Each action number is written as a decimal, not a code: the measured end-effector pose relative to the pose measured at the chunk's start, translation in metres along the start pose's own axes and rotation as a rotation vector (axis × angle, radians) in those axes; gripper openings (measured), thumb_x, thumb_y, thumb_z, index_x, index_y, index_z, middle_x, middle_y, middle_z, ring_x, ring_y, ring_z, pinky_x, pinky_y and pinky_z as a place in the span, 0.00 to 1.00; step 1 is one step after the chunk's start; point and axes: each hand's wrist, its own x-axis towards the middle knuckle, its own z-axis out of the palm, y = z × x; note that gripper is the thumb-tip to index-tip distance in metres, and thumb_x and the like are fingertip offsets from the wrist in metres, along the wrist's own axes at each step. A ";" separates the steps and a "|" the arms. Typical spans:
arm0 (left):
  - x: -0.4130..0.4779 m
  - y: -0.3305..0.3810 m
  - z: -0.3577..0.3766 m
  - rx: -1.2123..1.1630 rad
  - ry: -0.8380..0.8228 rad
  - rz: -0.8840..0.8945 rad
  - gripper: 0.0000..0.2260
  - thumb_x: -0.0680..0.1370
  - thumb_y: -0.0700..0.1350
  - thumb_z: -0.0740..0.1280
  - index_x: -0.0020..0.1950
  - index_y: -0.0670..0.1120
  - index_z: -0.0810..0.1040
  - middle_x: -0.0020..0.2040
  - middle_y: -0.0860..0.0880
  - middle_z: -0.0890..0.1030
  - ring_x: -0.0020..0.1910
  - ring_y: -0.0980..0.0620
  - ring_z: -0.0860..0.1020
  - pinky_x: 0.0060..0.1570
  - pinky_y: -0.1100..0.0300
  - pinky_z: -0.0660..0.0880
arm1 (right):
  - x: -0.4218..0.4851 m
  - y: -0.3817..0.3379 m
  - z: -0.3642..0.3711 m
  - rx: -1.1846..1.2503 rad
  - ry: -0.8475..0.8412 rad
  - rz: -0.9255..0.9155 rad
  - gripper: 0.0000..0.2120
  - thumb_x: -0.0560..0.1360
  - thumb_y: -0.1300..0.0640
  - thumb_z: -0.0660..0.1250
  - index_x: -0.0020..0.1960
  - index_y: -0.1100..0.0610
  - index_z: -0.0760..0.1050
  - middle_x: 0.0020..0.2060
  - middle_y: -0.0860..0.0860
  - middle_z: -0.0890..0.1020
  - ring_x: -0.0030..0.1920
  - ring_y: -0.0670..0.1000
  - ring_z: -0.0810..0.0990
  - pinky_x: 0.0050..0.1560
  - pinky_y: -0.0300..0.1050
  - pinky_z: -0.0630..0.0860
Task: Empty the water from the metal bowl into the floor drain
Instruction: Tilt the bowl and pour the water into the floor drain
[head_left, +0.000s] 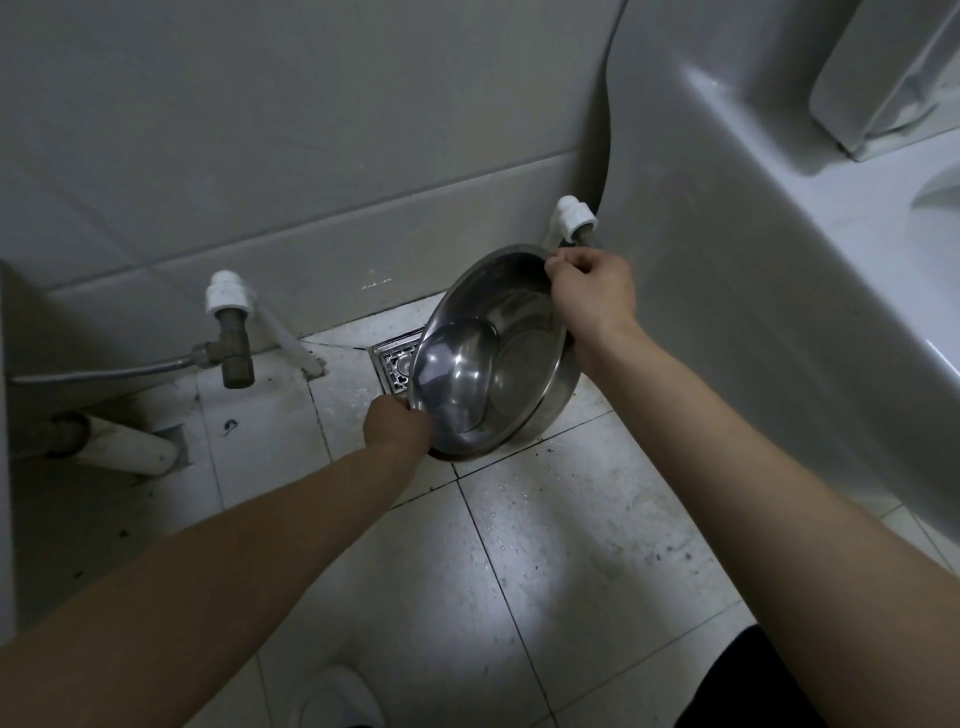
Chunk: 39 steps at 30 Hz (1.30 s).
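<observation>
Over the floor drain (393, 359) — tilted metal bowl (493, 353), rim gripped by left hand (397, 423) and right hand (592, 291).

A brass valve (231, 338) juts from the tiled wall (260, 156), white basin (779, 234) at right.

I am seeing one metal bowl (498, 358), one floor drain (396, 364), two white pipe fittings, at (228, 293) and (573, 214), and my two hands: left hand (397, 426), right hand (592, 291).
</observation>
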 end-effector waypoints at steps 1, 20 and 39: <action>0.000 0.000 0.000 0.000 -0.001 0.001 0.07 0.75 0.32 0.63 0.48 0.35 0.81 0.34 0.44 0.74 0.36 0.47 0.75 0.37 0.58 0.72 | 0.000 0.000 0.000 0.002 0.003 0.002 0.08 0.79 0.58 0.66 0.50 0.61 0.83 0.40 0.50 0.81 0.40 0.45 0.77 0.47 0.40 0.74; 0.000 0.000 0.002 -0.008 -0.003 0.008 0.08 0.75 0.33 0.63 0.49 0.33 0.81 0.35 0.43 0.75 0.36 0.46 0.75 0.35 0.59 0.71 | 0.000 0.000 -0.001 0.005 0.003 -0.018 0.12 0.79 0.59 0.65 0.54 0.67 0.81 0.54 0.62 0.82 0.46 0.52 0.82 0.42 0.37 0.74; 0.000 0.000 0.005 -0.018 -0.004 -0.002 0.09 0.75 0.32 0.63 0.52 0.35 0.80 0.39 0.43 0.77 0.36 0.49 0.74 0.31 0.63 0.68 | -0.004 -0.005 -0.002 -0.015 -0.019 -0.034 0.13 0.79 0.58 0.65 0.54 0.68 0.80 0.55 0.64 0.82 0.52 0.57 0.82 0.47 0.44 0.77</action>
